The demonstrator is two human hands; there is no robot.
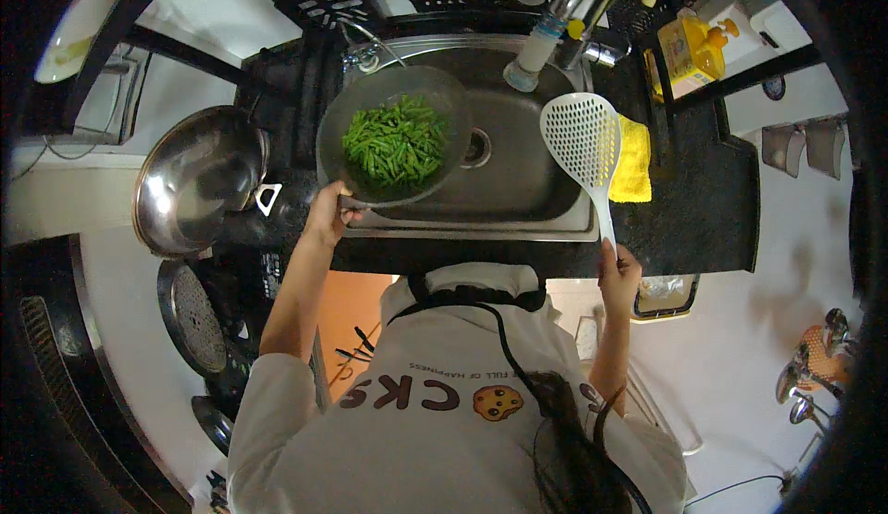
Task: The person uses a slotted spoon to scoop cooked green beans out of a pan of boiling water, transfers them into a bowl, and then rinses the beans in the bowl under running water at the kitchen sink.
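My left hand [327, 214] grips the near-left edge of a round dark pan [444, 91], where a handle seems to sit under my fingers. Cut green beans [395, 143] lie heaped inside it. The pan is above the left part of a stainless steel sink [517, 167], and covers that side of the basin. In my right hand [617, 272] is the handle of a white perforated skimmer [583, 132]. Its broad head points away from me, over the sink's right rim. Nothing lies on the skimmer's head.
A faucet [534, 52] with a filter reaches over the basin. Right of the sink are a yellow cloth [633, 160] and a yellow pump bottle [694, 56]. On the left stand a large steel wok [201, 174] and a dark round pan [191, 316]. Ladles [798, 382] hang at right.
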